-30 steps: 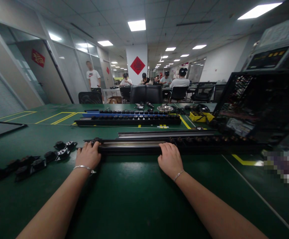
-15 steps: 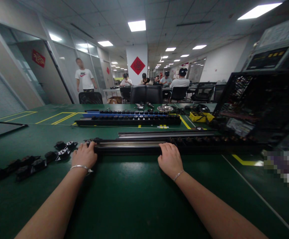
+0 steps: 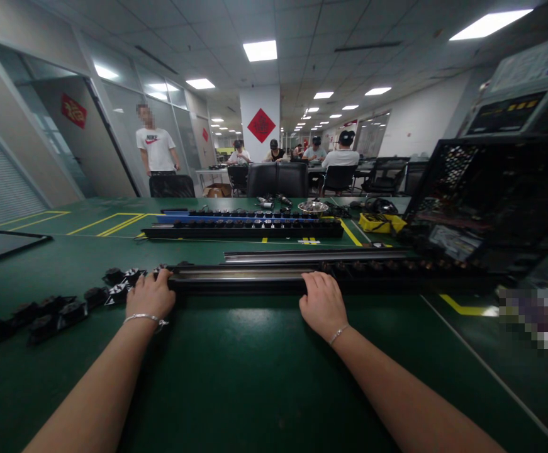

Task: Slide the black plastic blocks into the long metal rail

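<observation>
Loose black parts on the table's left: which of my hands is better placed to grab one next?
Probably the left hand: it's at the black rail's left end, close to the nearest loose black parts, while the right hand rests farther along the rail, away from them.

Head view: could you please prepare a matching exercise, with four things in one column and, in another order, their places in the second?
1. left hand
2. right hand
3. yellow box
4. loose black parts

A. just left of the large dark case
B. around the middle of the front black rail
C. mostly left of both hands
D. at that rail's left end

Pairs: 1-D; 2-B; 3-A; 4-C
</observation>
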`<state>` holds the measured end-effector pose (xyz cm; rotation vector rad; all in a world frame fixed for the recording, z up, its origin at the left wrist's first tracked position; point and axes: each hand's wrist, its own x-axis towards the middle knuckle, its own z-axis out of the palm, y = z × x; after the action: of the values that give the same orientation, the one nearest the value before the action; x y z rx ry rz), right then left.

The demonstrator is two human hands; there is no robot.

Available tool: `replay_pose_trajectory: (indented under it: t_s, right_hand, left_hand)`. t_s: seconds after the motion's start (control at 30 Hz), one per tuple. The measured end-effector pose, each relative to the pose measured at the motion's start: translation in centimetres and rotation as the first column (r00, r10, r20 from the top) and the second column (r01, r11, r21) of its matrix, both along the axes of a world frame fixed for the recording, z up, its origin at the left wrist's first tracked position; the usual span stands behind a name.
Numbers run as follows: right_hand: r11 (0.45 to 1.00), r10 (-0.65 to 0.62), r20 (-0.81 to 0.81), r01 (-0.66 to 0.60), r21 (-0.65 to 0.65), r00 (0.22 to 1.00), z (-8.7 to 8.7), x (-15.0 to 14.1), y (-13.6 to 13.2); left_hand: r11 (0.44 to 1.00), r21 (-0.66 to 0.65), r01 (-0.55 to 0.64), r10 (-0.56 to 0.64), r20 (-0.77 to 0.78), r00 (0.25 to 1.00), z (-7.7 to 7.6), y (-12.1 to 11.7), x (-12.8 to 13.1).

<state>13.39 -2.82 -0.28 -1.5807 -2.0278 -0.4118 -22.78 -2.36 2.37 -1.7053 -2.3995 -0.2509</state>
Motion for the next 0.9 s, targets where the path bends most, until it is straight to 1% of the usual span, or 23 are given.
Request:
replay_pose_trajectory:
  t_s: [0.33, 0.5, 0.67, 0.8, 0.9]
  right_hand:
    - [1.0, -0.002, 0.001, 0.002, 0.004, 1.0, 0.0, 0.0, 0.0]
    - [1.0, -0.003, 0.004, 0.003, 0.009, 1.0, -0.1, 0.0, 0.0]
    - [1.0, 0.0, -0.009, 0.0, -0.007, 1.0, 0.0, 0.0, 0.0]
    - [1.0, 0.003, -0.018, -0.003, -0.014, 1.0, 0.0, 0.0, 0.0]
    - [1.0, -0.001, -0.021, 0.001, -0.014, 1.0, 0.0, 0.0, -0.1]
  left_hand:
    - [1.0, -0.012, -0.001, 0.001, 0.015, 1.0, 0.3, 0.0, -0.9]
    - [1.0, -0.004, -0.015, 0.016, 0.044, 0.999, -0.3, 0.3, -1.6]
    - [1.0, -0.002, -0.018, 0.019, 0.152, 0.988, -0.9, 0.6, -2.4]
    - [0.998, 0.054, -0.03, 0.016, 0.248, 0.969, -1.2, 0.8, -2.8]
    - [0.994, 0.105, -0.038, 0.009, 0.271, 0.962, -1.5, 0.9, -3.3]
